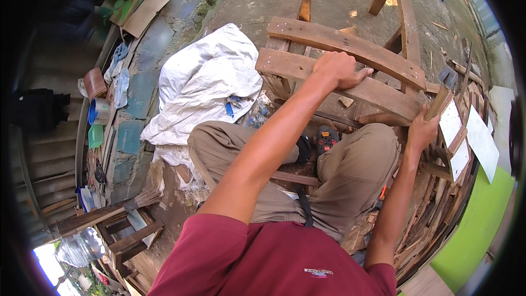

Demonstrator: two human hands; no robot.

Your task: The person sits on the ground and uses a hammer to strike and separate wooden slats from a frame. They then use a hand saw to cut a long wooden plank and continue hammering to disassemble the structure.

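My left hand (339, 70) is closed over the nearer plank (290, 64) of a wooden frame, its fingers curled over the far edge out of sight. A second plank (350, 44) runs just beyond it, and both cross two long side beams (408, 16) that reach away from me. My right hand (423, 130) grips a hammer (440, 100) by its wooden handle. The metal head points up and away, to the right of the planks' ends and apart from them. Below the planks are my bent knees in brown trousers.
A crumpled white sack (205, 77) lies to the left beside a low block wall (131, 134). Scrap wood (433, 203) is piled along the right, with white sheets (482, 142) and a green panel (474, 230). A straw broom (143, 200) and a small wooden stool (134, 238) stand at lower left.
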